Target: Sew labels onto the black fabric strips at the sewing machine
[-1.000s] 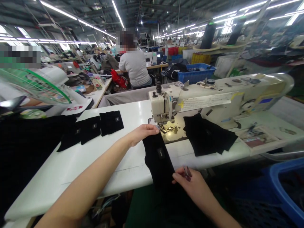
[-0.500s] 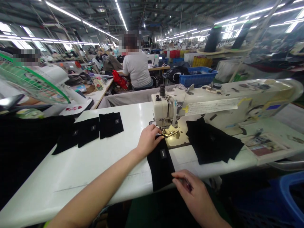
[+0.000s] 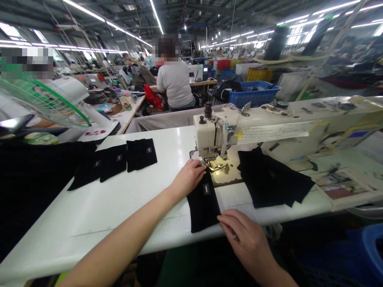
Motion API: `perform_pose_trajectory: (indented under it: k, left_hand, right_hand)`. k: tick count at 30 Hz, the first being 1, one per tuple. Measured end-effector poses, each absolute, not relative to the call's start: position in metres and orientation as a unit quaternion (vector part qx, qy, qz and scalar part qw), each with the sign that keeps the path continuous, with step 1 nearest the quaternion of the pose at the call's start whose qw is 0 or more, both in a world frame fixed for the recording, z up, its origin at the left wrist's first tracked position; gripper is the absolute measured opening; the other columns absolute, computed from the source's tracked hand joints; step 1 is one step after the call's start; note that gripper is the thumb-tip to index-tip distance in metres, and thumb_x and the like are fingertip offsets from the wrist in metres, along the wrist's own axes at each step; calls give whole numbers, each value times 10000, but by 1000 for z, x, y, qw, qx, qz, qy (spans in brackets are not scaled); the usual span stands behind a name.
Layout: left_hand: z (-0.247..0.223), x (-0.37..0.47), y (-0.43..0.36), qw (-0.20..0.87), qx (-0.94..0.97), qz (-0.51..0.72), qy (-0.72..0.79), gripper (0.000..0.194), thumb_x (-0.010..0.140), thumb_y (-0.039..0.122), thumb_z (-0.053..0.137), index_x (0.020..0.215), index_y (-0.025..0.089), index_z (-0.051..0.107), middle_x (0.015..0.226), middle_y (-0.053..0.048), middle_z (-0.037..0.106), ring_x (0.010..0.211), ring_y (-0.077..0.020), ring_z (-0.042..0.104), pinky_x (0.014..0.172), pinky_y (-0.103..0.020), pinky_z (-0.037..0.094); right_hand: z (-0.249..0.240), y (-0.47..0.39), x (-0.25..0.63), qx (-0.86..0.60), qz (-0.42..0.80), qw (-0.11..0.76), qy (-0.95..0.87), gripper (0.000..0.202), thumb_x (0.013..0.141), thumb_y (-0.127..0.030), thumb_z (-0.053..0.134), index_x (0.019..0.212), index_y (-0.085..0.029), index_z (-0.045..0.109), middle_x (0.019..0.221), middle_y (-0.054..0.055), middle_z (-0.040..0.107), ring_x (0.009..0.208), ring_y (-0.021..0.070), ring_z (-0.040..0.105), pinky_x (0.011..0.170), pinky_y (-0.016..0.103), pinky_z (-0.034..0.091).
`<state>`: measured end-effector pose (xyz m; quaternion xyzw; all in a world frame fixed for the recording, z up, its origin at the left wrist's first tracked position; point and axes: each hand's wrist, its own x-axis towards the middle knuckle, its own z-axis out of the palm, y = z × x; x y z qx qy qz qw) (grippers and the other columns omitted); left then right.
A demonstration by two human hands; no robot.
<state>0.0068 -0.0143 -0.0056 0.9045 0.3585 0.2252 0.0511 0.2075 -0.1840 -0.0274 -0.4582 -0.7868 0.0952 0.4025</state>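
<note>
As left hand (image 3: 189, 176) and right hand (image 3: 247, 239) pinch black cloth (image 3: 203, 211), likely aligning at presser foot (image 3: 218, 166); next needs straight feed.

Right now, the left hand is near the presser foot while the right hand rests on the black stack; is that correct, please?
Not quite: the head view shows the right hand at the right edge of a separate black cloth; the left hand is near the presser foot.

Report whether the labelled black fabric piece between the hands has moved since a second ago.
Yes. Judged against the sewing machine head, the black fabric piece has moved slightly forward: its label now sits nearer that head.
</note>
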Motion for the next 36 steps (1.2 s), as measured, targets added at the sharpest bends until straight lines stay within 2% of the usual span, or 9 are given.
perform_pose_trajectory:
  k: [13,21,36]
  left_hand:
    - [-5,5,-11,75,905,249,336,224,989,203,517,1054,170,729,1011,-109,635,946,-234,563,875,-390,510]
    - [-6,6,-13,54,907,231,347,226,998,203,496,1076,155,703,1022,-111,622,957,-239,545,889,-399,515]
    - [-4,7,-9,14,916,194,349,207,1002,196,486,1060,143,679,1026,-110,601,974,-251,535,898,-412,525]
  right_hand:
    - [-25,-185,206,-474,100,386,-785,216,966,-95,478,1051,-199,648,986,75,701,830,201,703,689,299,568]
    - [-26,-186,207,-475,108,374,-789,224,976,-108,460,1071,-188,647,1009,79,699,845,201,701,720,309,569]
    - [-20,-180,205,-477,120,339,-802,234,992,-136,422,1025,-179,650,981,78,669,813,194,664,659,292,510]
